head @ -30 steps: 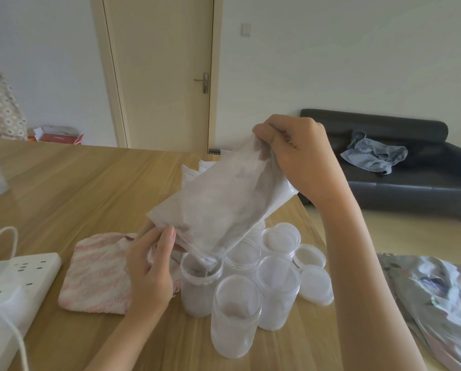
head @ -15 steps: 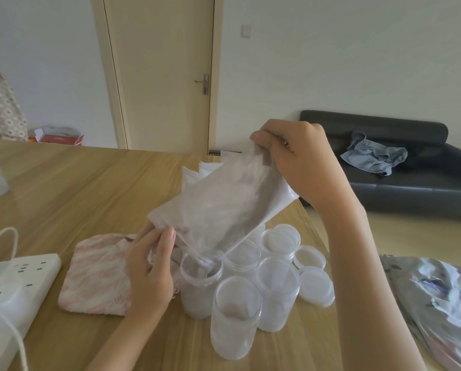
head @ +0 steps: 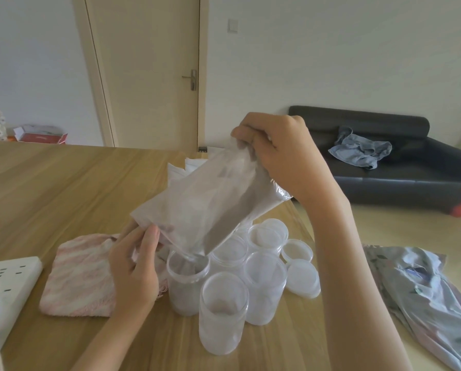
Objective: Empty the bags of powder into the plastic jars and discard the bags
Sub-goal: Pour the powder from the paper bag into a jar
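A clear plastic bag (head: 208, 207) dusted with white powder hangs tilted over the table, its lower corner dipping into an open plastic jar (head: 186, 285). My right hand (head: 280, 156) pinches the bag's raised top end. My left hand (head: 135, 266) holds the bag's lower left edge beside that jar. Several more clear jars (head: 224, 314) stand clustered around it, with loose lids (head: 301, 277) lying to their right. More white bags (head: 178, 171) lie behind the held one, mostly hidden.
A pink striped cloth (head: 82, 279) lies left of the jars. A white power strip (head: 4, 287) with its cord sits at the wooden table's (head: 63, 188) left edge. Right of the table lie patterned fabric (head: 433, 298) and a black sofa (head: 401, 167).
The bag and both hands have sunk slightly, bringing the bag's lower corner closer into the jar's mouth. The grips are unchanged.
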A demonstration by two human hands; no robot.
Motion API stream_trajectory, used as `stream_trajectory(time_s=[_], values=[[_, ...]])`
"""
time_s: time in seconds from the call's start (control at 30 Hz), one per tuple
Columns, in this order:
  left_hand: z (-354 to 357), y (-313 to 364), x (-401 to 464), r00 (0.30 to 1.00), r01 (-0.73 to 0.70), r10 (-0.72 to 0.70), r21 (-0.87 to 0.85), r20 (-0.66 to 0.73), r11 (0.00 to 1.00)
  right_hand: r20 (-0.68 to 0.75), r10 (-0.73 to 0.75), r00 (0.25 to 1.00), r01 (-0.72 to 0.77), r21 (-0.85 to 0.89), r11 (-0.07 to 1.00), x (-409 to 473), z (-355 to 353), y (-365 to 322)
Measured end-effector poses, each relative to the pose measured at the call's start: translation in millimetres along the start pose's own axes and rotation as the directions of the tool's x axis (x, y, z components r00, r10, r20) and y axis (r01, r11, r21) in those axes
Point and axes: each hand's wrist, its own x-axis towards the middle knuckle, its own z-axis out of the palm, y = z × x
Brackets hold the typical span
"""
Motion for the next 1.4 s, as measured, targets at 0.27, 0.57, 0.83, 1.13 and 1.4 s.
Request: stream_trajectory(time_s=[0.27, 0.57, 0.83, 1.13, 1.4], values=[[-0.9, -2.9, -2.0, 1.0, 0.031, -0.031, 0.015, -0.004, 0.999, -0.008, -0.003, 1.0, 0.003, -0.004, 1.0, 0.4, -1.2, -1.3], [-0.1, -2.2, -1.9, 1.0, 0.029, -0.029, 0.029, -0.011, 0.999, -0.002, -0.007, 1.0, 0.007, -0.019, 1.0, 0.6, 1.7, -4.1], [-0.4, -6.6, -2.2, 0.999, 0.031, -0.031, 0.013, -0.017, 0.999, -0.001, 0.002, 1.0, -0.003, -0.023, 1.0, 0.7, 1.0, -2.9], [-1.1, -10.4, -2.2, 0.999, 0.045, -0.045, 0.006, -0.018, 0.999, -0.016, -0.007, 1.0, 0.006, -0.025, 1.0, 0.5, 1.2, -2.3], [-0.7, -11.3, -1.9, 0.999, 0.048, -0.048, 0.011, -0.022, 0.999, -0.011, 0.005, 1.0, -0.005, -0.032, 0.999, 0.1, 0.8, -2.7]])
